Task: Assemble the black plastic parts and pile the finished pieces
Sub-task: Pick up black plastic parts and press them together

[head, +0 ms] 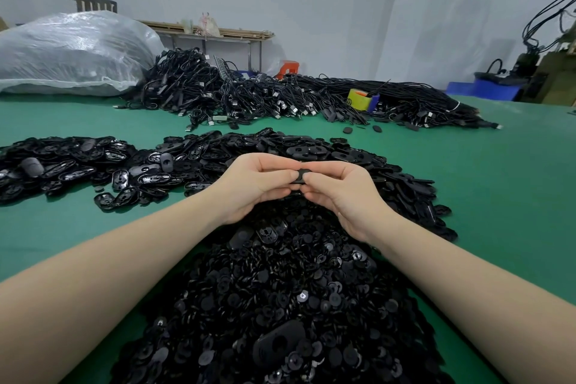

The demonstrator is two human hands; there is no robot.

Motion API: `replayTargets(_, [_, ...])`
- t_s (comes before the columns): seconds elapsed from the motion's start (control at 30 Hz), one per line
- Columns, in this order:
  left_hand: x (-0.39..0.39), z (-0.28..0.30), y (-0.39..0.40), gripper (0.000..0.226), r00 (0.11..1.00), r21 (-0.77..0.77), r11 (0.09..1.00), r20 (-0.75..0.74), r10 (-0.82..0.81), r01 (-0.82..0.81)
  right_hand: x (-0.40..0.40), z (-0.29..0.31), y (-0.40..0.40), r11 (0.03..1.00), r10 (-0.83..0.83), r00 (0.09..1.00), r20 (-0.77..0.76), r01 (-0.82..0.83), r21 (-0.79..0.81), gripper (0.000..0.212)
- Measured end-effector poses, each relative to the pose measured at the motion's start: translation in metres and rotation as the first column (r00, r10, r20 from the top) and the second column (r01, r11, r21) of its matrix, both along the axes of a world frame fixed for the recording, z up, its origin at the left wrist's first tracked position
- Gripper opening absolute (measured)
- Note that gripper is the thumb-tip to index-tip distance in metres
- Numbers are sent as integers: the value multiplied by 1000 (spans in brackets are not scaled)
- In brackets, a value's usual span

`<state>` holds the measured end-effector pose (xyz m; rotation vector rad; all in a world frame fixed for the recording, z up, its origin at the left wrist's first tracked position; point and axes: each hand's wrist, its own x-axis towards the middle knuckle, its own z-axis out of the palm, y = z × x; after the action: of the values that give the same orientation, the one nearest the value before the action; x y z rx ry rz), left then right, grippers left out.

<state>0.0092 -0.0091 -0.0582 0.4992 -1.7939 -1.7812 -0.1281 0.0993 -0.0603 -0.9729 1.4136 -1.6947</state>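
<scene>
While the green table [93, 115] carries everything, order by size runs: clear plastic sack [71, 53] far left, long heap of black cables [280, 93] across the back, then piles of black plastic parts. Mound of small round discs [280, 290] sits nearest, between the forearms; oval shells [343, 153] spread behind the hands; a separate oval-shell pile [62, 162] lies left, glossy hollow sides up — cannot tell if those are the finished pieces.

Smallest: one black part [301, 176], held above the mound where both hands meet. Left hand [255, 184] pinches it, thumb on top, fingers curled under; right hand [343, 193] pinches the other end the same way. Mostly hidden by fingertips, so cannot tell if it is one part or two pressed together.

Risks, as judgement: a disc seated crooked would not snap in if thumb pressure is uneven; smooth moulded plastic could slip from the pinch and vanish into the identical black mound below; forearms resting beside the loose discs could nudge them onto the table and mix the piles.

Textures: discs matte, thin, flat; shells oval, shiny inside, matte outside; table felt-like.
</scene>
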Motion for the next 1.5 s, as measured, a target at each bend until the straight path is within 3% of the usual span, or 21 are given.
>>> replayTargets(0.33, [1, 1, 1, 20, 1000, -20, 1000, 24, -16, 17, 1, 1, 3, 1000, 17, 999, -31, -17, -1, 13])
replayTargets(0.87, [-5, 2, 3, 18, 994, 1, 995, 54, 98, -98, 3, 0, 2, 1000, -26, 998, -49, 26, 5, 15])
replayTargets(1.5, [-1, -2, -1, 28, 1000, -34, 999, 2, -14, 14, 2, 0, 1, 1000, -13, 998, -58, 14, 9, 14])
